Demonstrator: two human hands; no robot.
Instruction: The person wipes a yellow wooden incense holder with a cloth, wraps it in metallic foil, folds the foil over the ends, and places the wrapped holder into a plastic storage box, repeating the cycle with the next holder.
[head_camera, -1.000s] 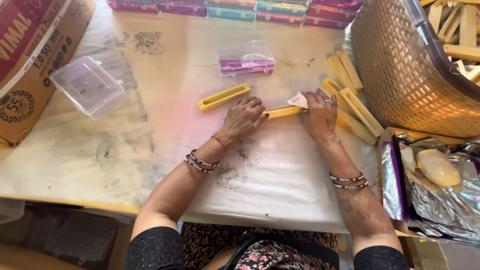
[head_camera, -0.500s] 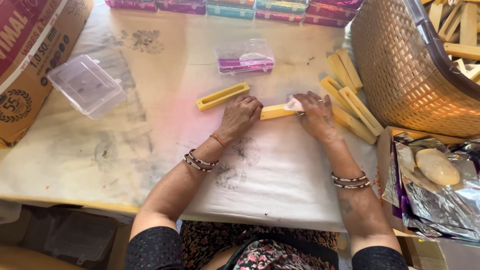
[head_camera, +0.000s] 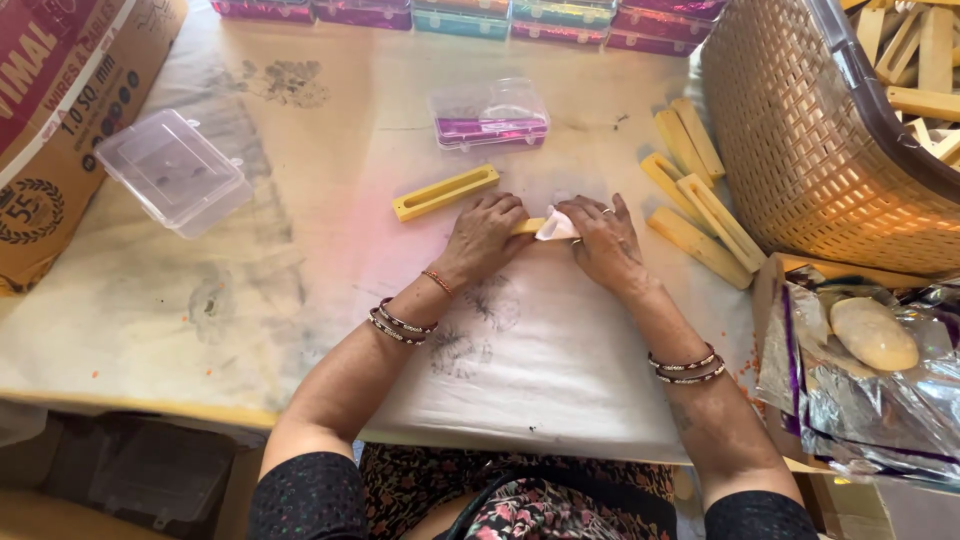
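At the middle of the white paper-covered table (head_camera: 300, 330), the left hand (head_camera: 485, 232) lies palm down, fingers curled over one end of a short yellow bar (head_camera: 528, 226), pressing it to the sheet. The right hand (head_camera: 600, 240) meets it from three o'clock, fingers bent and pinching a small white scrap of paper or cloth (head_camera: 556, 226) against the same bar. Only a short stretch of yellow shows between the two hands; the rest is hidden beneath them. Both wrists wear stacked bangles.

Just beyond the left hand, at about eleven o'clock from it, lies a long yellow slotted mould (head_camera: 446, 192), tilted and apart from the fingers. Farther up, at twelve o'clock, sits a clear plastic box with a purple slab inside (head_camera: 490, 118). At ten o'clock, well apart, an empty clear plastic lidded box (head_camera: 172, 172) rests near a large brown-and-red cardboard carton (head_camera: 60, 120) at the table's left edge.

At two o'clock from the right hand, several more yellow slotted moulds (head_camera: 700, 205) lie side by side, near the foot of a tan woven plastic basket (head_camera: 810, 150) that holds pale wooden sticks (head_camera: 925, 70). At four o'clock, a crumpled silver foil wrapper (head_camera: 860, 410) holds a pale oval lump (head_camera: 873, 333). Along the far edge, at twelve o'clock, runs a row of coloured flat boxes (head_camera: 470, 15).
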